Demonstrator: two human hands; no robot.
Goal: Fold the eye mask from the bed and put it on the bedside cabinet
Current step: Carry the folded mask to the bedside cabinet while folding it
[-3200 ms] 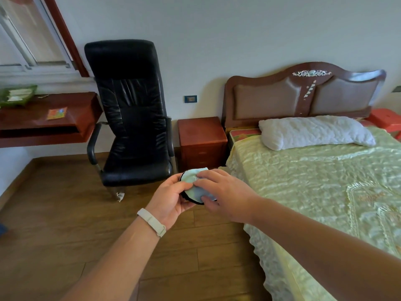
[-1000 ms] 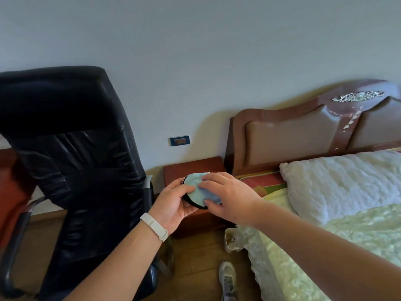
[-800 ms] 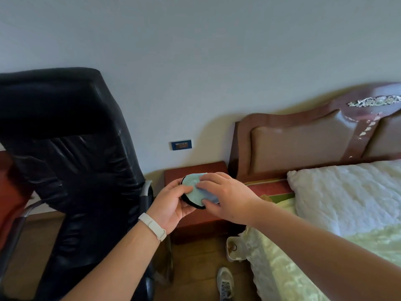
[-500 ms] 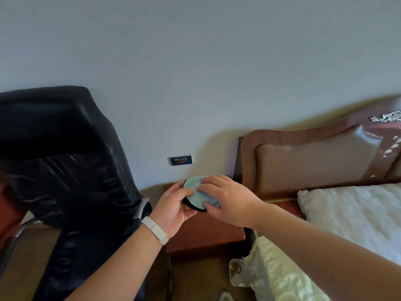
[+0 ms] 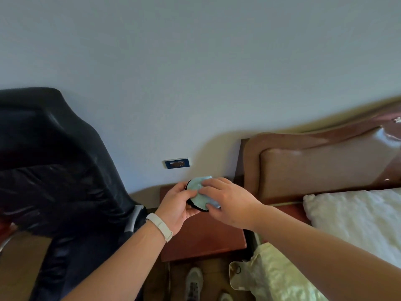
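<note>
The eye mask [image 5: 198, 195] is light blue with a black edge, folded into a small pad. Both hands hold it in the air above the bedside cabinet [image 5: 206, 237], a reddish-brown wooden box between chair and bed. My left hand [image 5: 176, 206], with a white wristband, grips the mask's left side from below. My right hand [image 5: 230, 203] pinches its right side, fingers lying over the top. Much of the mask is hidden under my fingers.
A black leather chair [image 5: 54, 181] stands close on the left of the cabinet. The bed [image 5: 282, 276] with a white pillow [image 5: 358, 216] and brown headboard [image 5: 325, 161] lies to the right. A shoe [image 5: 194, 283] shows on the floor below. A blue wall socket [image 5: 177, 163] sits above the cabinet.
I have walked closer to the cabinet; the mask and both hands now hover over its top. The grip on the folded mask is unchanged.
</note>
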